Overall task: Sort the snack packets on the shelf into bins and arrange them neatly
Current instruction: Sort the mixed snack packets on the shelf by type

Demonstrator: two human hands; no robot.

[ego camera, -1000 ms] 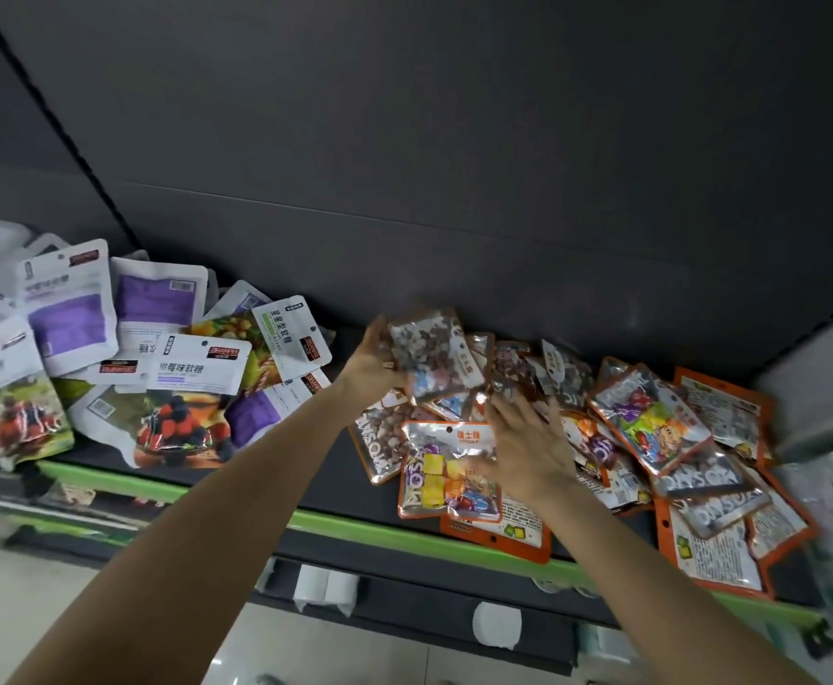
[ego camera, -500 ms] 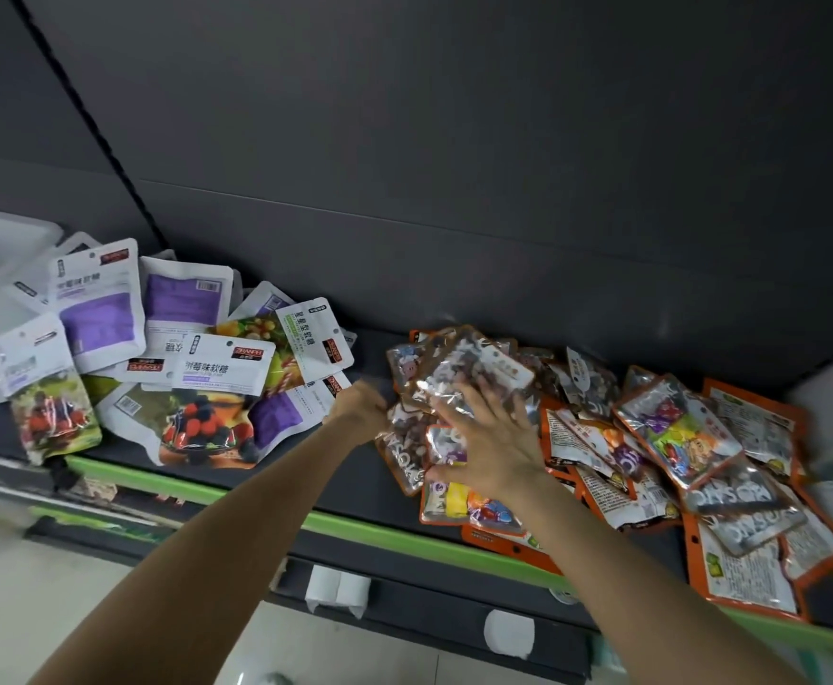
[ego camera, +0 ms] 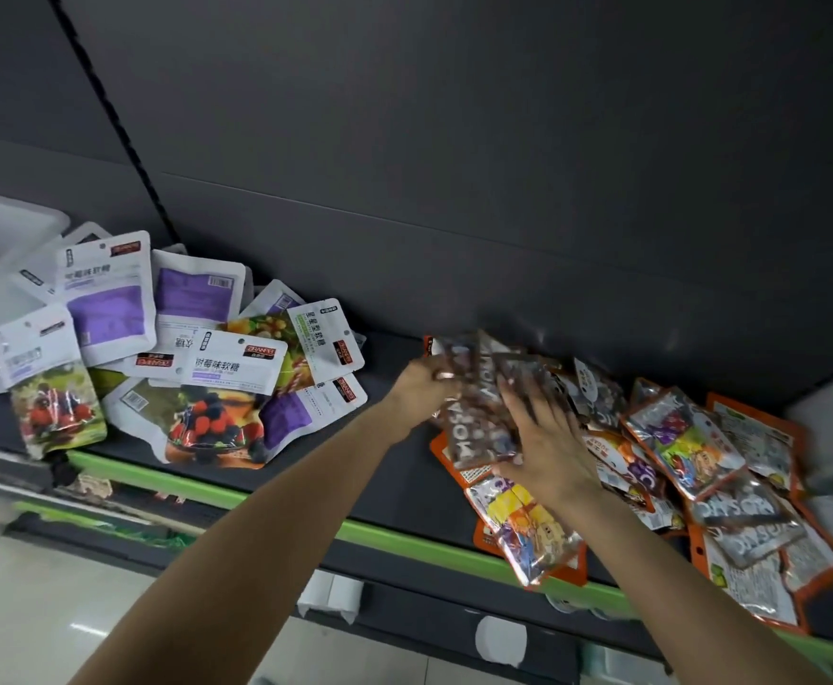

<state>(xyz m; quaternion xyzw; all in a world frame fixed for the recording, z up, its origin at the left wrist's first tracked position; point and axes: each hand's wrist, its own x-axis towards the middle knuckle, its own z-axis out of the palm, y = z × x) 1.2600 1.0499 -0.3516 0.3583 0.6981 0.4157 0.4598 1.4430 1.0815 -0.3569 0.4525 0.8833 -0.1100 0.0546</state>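
While both hands work at the pile in the right half of the frame, the sorting looks barely begun: no packet sits in a bin that I can see. White and purple fruit-picture pouches [ego camera: 217,368] lie in a loose heap at centre left of the dark shelf with the green front edge [ego camera: 404,536], and the translucent white plastic bin [ego camera: 4,269] at the far left edge seems to hold nothing visible. Shiny orange-edged foil candy packets [ego camera: 691,447] sprawl over the shelf at lower right, overlapping and tilted. Left hand [ego camera: 419,388] pinches the upper left corner of a small stack of brown-patterned clear packets [ego camera: 483,412], fingers curled round it; right hand [ego camera: 548,447] lies on the stack with fingers fairly straight and spread, pressing it flat. Judging from this, the person is squaring up one kind before binning it; nearly everything is left.

Compared with half a second ago, the right hand has slid onto the stack's face, the left has closed on its corner, and the view has shifted so the bin shows more
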